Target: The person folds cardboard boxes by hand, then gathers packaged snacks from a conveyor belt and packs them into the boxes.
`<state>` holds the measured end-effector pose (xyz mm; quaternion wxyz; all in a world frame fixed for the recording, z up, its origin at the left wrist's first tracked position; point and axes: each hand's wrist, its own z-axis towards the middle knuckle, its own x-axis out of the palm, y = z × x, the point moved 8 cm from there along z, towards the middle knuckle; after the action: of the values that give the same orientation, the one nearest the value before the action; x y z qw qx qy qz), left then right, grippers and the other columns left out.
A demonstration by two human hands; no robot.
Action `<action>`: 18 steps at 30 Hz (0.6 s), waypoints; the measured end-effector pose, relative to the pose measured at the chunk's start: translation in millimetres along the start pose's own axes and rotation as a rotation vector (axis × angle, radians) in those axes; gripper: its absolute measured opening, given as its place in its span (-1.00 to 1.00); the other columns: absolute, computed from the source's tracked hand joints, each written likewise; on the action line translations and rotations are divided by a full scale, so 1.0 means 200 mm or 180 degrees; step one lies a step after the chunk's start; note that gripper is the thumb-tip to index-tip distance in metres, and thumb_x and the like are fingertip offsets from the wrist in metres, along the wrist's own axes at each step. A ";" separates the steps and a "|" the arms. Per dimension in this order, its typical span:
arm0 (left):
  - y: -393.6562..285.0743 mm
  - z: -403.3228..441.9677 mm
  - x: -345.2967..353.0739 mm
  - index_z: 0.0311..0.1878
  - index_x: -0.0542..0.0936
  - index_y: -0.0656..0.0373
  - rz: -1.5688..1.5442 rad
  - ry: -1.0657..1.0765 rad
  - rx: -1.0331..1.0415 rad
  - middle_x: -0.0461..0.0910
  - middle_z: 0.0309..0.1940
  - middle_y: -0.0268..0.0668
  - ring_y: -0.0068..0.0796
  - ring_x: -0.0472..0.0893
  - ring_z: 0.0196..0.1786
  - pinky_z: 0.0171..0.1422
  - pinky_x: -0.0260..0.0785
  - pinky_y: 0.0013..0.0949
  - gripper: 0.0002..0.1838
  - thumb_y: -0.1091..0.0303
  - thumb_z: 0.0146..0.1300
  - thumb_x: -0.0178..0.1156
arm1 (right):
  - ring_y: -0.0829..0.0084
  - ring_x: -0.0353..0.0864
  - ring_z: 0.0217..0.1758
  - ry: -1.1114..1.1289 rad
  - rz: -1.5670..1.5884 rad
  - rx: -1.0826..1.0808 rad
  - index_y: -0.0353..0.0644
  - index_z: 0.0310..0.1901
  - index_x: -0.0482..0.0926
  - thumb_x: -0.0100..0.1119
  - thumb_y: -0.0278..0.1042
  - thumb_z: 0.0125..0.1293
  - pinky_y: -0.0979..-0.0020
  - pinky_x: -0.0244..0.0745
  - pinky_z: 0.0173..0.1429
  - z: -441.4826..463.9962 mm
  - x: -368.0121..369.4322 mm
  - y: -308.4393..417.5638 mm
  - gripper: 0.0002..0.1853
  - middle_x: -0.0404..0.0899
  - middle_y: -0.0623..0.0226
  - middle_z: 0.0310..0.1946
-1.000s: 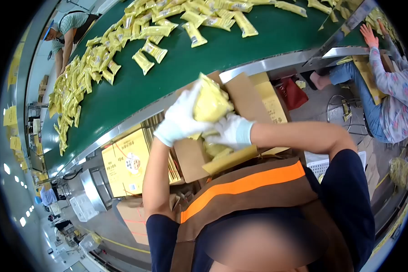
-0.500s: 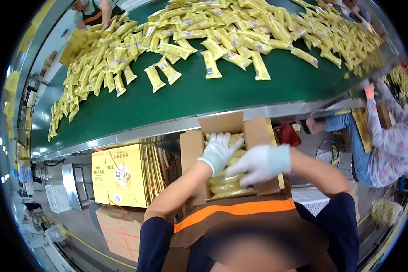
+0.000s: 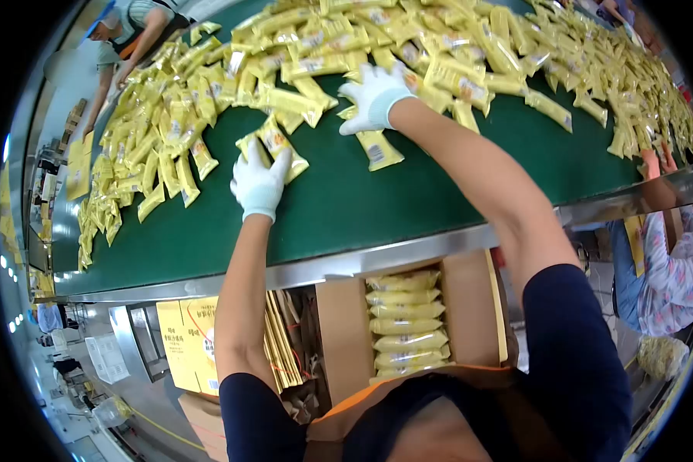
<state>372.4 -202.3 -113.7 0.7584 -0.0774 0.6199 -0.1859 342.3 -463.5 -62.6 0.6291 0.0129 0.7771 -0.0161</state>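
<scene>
My left hand (image 3: 259, 182), in a white glove, is on the green belt with its thumb and fingers around the near ends of two yellow packets (image 3: 286, 146) lying side by side. My right hand (image 3: 379, 97), gloved the same way, reaches over the near edge of the pile with its fingers spread. Beneath it a yellow packet (image 3: 382, 153) lies on the belt, partly covered by the palm. An open cardboard box (image 3: 470, 308) stands below the belt edge in front of my body, with a row of yellow packets (image 3: 410, 323) inside.
A large heap of yellow packets (image 3: 323, 42) covers the far side of the green belt (image 3: 362, 208). Its metal rim (image 3: 377, 260) runs above the box. Flat yellow cartons (image 3: 189, 339) stand at left. Co-workers (image 3: 131, 31) (image 3: 666, 269) are at far left and right.
Both my hands have moved up from inside the box to the belt, the left to two packets, the right to the pile. The packets in the box are uncovered. My view has shifted.
</scene>
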 end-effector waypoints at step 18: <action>-0.32 -0.30 -0.20 0.52 0.20 0.12 -0.1650 0.0248 0.1038 0.46 0.24 0.04 0.07 0.49 0.25 0.40 0.30 -0.17 -0.23 0.49 0.16 0.06 | 0.19 0.49 0.04 -0.1584 0.0318 -0.0333 -0.07 0.04 0.57 0.42 0.01 0.04 0.22 0.39 0.07 -0.99 0.18 -0.17 -0.45 0.49 0.25 -0.09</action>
<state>296.3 -238.3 -68.2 0.6638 -0.1030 0.5701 -0.4730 140.4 -488.3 -55.9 0.8008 0.0144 0.5965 0.0524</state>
